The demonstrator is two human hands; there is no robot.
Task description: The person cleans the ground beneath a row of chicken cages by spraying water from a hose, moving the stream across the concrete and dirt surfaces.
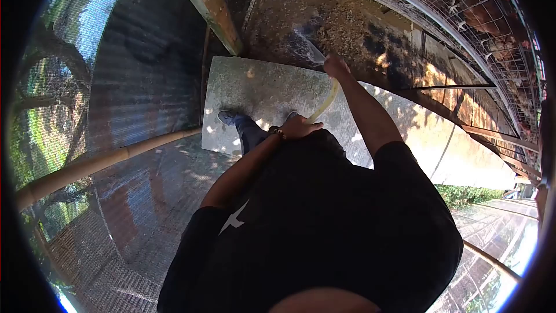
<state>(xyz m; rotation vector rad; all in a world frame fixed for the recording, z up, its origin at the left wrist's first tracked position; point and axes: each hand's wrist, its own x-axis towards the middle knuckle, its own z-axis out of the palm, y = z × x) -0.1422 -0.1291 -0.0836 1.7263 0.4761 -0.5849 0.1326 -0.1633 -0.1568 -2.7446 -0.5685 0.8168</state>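
Observation:
My right hand (337, 68) is stretched forward and closed around the front end of a pale yellow hose (326, 106). Water (311, 50) sprays from that end onto the wet, dark ground beyond the concrete slab. Nearer my body, my left hand (298, 127) is closed on the lower part of the same hose, close to my waist. Between the two hands the hose bends in a curve. Below the left hand its course is hidden by my arm and black shirt.
I stand on a concrete walkway (260, 84). Wire cages (463, 17) with brown hens run along the upper right. A wooden post (211, 8) rises ahead on the left. A bamboo pole (110, 161) and mesh netting (58, 98) line the left side.

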